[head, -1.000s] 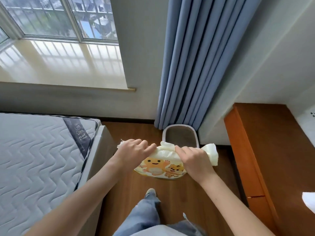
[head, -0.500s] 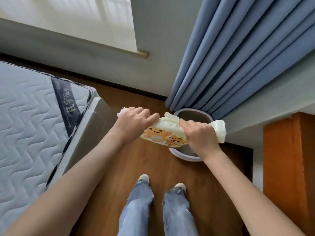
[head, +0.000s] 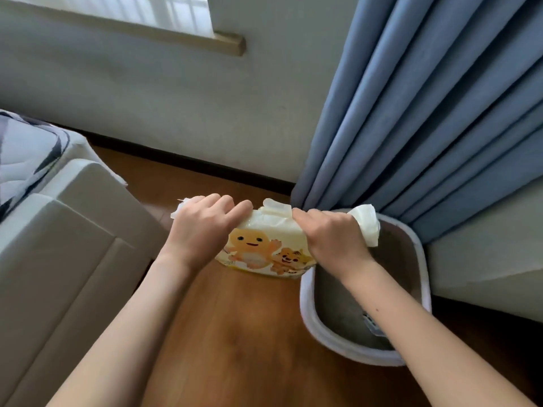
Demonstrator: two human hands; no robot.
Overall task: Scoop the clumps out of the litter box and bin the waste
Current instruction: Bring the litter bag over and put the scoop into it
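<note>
Fingers of my left hand [head: 202, 230] and right hand [head: 332, 239] grip the cartoon-printed bag [head: 264, 245] beside the litter box [head: 417, 251]; a slack grip could spill waste.

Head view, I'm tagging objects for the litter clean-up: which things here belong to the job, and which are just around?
In the job:
- grey oval litter box with pale rim
- cream plastic pack printed with orange cartoon animals, gripped by the left hand and right hand

Just around:
- blue pleated curtain
- white quilted mattress
- brown wooden floor
</note>
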